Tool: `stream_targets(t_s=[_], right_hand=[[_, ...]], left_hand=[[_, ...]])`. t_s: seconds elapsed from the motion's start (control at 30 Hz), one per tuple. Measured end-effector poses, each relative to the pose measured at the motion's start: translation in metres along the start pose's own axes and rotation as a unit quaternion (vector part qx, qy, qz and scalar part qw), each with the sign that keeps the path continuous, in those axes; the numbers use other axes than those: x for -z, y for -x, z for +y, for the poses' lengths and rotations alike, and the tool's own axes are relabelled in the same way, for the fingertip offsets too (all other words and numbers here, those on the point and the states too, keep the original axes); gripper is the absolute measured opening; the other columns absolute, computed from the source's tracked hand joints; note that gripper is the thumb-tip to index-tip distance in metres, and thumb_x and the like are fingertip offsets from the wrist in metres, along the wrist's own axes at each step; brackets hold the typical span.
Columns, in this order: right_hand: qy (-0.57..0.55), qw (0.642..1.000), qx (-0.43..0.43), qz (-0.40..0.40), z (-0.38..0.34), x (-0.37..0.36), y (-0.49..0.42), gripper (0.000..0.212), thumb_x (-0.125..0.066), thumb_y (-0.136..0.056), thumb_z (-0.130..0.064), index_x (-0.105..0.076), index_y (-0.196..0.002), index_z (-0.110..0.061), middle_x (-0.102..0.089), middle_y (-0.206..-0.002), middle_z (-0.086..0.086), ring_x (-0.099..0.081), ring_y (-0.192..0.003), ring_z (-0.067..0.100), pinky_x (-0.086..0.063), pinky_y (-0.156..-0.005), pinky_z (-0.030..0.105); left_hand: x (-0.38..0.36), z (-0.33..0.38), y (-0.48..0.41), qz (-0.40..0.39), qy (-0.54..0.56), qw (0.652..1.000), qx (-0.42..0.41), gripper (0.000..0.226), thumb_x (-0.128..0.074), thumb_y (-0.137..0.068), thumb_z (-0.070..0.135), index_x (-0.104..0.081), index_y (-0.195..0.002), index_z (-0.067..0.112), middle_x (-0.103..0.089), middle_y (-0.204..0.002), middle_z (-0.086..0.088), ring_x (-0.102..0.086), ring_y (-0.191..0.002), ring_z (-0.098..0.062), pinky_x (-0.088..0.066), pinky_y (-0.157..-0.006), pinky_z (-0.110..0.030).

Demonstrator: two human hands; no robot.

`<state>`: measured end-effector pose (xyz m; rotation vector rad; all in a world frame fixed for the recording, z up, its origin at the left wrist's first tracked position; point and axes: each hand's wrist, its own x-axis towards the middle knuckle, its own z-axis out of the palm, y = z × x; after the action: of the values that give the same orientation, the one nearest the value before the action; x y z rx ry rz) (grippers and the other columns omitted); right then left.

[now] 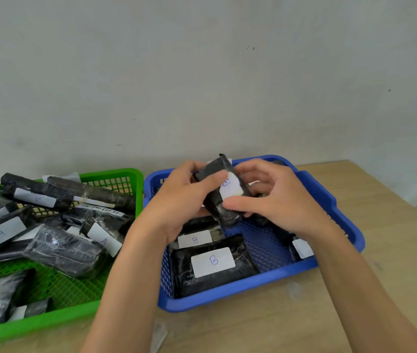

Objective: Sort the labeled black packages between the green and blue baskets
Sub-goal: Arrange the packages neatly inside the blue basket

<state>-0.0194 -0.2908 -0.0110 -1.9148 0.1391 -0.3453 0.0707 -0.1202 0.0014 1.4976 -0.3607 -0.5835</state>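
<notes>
Both my left hand and right hand hold one small black wrapped package with a white label over the blue plastic basket.

black package, white label | tilted, held above blue basket

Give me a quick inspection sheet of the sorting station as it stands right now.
Surface: wooden table, bare on its right part.
Job's things: green basket holds packages labelled A; blue basket holds packages labelled B; one black package held above the blue basket, its label letter unreadable.
Clutter: nothing seen.
Grippers: left hand and right hand both grip the held package.
Cables: nothing seen.
Surroundings: plain pale wall behind.
</notes>
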Motion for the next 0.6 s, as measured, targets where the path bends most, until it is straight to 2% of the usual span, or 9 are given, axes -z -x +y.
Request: stream_targets(t_s=[0.07, 0.13, 0.23, 0.27, 0.33, 0.4, 0.43, 0.5, 0.6], right_hand=[[-0.002, 1.0, 0.007, 0.004, 0.0, -0.002, 0.0, 0.047, -0.096, -0.069, -0.028, -0.075, -0.111, -0.026, -0.079, -0.099, -0.001, -0.078, -0.084, 0.021, -0.064, -0.062, 0.036], [-0.052, 0.998, -0.023, 0.036, -0.001, 0.004, -0.002, 0.039, -0.093, -0.074, -0.023, -0.076, -0.109, -0.018, -0.08, -0.094, 0.003, -0.079, -0.085, 0.023, -0.064, -0.063, 0.036], [-0.1, 0.987, -0.058, 0.11, -0.004, 0.024, -0.004, 0.022, -0.085, -0.082, -0.015, -0.075, -0.102, -0.011, -0.08, -0.086, 0.007, -0.078, -0.08, 0.023, -0.063, -0.059, 0.032], [-0.063, 0.988, -0.062, 0.129, -0.006, 0.034, -0.002, 0.018, -0.086, -0.082, -0.019, -0.076, -0.096, -0.015, -0.08, -0.083, 0.004, -0.077, -0.075, 0.017, -0.061, -0.058, 0.03], [0.088, 0.984, -0.075, 0.133, -0.009, 0.053, 0.005, 0.021, -0.089, -0.076, -0.03, -0.077, -0.089, -0.019, -0.079, -0.077, -0.002, -0.071, -0.065, 0.008, -0.056, -0.061, 0.027], [0.246, 0.962, -0.101, 0.064, -0.014, 0.065, 0.012, 0.024, -0.09, -0.072, -0.037, -0.076, -0.086, -0.023, -0.078, -0.072, -0.008, -0.069, -0.059, 0.003, -0.053, -0.065, 0.027], [0.291, 0.949, -0.118, 0.013, -0.016, 0.066, 0.015, 0.025, -0.09, -0.071, -0.037, -0.074, -0.086, -0.024, -0.077, -0.07, -0.01, -0.068, -0.057, 0.002, -0.053, -0.064, 0.028], [0.337, 0.925, -0.156, -0.082, -0.017, 0.059, 0.016, 0.028, -0.09, -0.071, -0.037, -0.071, -0.09, -0.027, -0.077, -0.071, -0.009, -0.068, -0.055, 0.004, -0.056, -0.064, 0.032], [0.36, 0.898, -0.194, -0.162, -0.006, 0.042, 0.01, 0.036, -0.088, -0.078, -0.036, -0.064, -0.104, -0.028, -0.078, -0.075, 0.0, -0.071, -0.055, 0.011, -0.059, -0.066, 0.033]], left_hand=[[-0.001, -0.002, 0.002, -0.046, -0.007, 0.999, -0.005, 0.042, -0.08, -0.084, 0.024, -0.065, -0.123, 0.013, -0.075, -0.116, -0.01, -0.075, -0.102, -0.02, -0.062, -0.088, -0.045], [0.008, -0.003, 0.003, -0.092, 0.002, 0.996, -0.01, 0.05, -0.083, -0.077, 0.015, -0.066, -0.124, 0.013, -0.075, -0.118, -0.008, -0.074, -0.106, -0.024, -0.061, -0.089, -0.042], [0.022, -0.006, -0.001, -0.068, -0.071, 0.994, -0.039, 0.048, -0.079, -0.077, -0.01, -0.07, -0.117, 0.013, -0.074, -0.115, -0.005, -0.076, -0.093, -0.016, -0.061, -0.077, -0.026], [0.023, -0.008, -0.003, -0.036, -0.108, 0.992, -0.047, 0.048, -0.078, -0.076, -0.014, -0.07, -0.114, 0.015, -0.072, -0.114, -0.006, -0.074, -0.089, -0.015, -0.06, -0.075, -0.025], [0.023, -0.013, -0.009, 0.018, -0.164, 0.985, -0.049, 0.047, -0.077, -0.076, -0.014, -0.069, -0.107, 0.019, -0.067, -0.111, -0.008, -0.071, -0.088, -0.02, -0.059, -0.077, -0.033], [0.023, -0.018, -0.013, 0.039, -0.198, 0.979, -0.041, 0.047, -0.077, -0.077, -0.011, -0.066, -0.109, 0.021, -0.065, -0.104, -0.009, -0.067, -0.085, -0.022, -0.057, -0.08, -0.04], [0.024, -0.02, -0.014, 0.038, -0.211, 0.976, -0.036, 0.049, -0.077, -0.077, -0.009, -0.065, -0.112, 0.022, -0.064, -0.101, -0.008, -0.066, -0.084, -0.023, -0.057, -0.082, -0.042], [0.026, -0.021, -0.015, 0.029, -0.24, 0.97, -0.027, 0.051, -0.079, -0.075, -0.002, -0.067, -0.116, 0.026, -0.063, -0.101, -0.004, -0.064, -0.086, -0.022, -0.055, -0.088, -0.044], [0.027, -0.017, -0.013, 0.014, -0.257, 0.966, -0.016, 0.045, -0.082, -0.073, 0.006, -0.072, -0.11, 0.03, -0.067, -0.109, -0.005, -0.067, -0.094, -0.022, -0.056, -0.095, -0.045]])
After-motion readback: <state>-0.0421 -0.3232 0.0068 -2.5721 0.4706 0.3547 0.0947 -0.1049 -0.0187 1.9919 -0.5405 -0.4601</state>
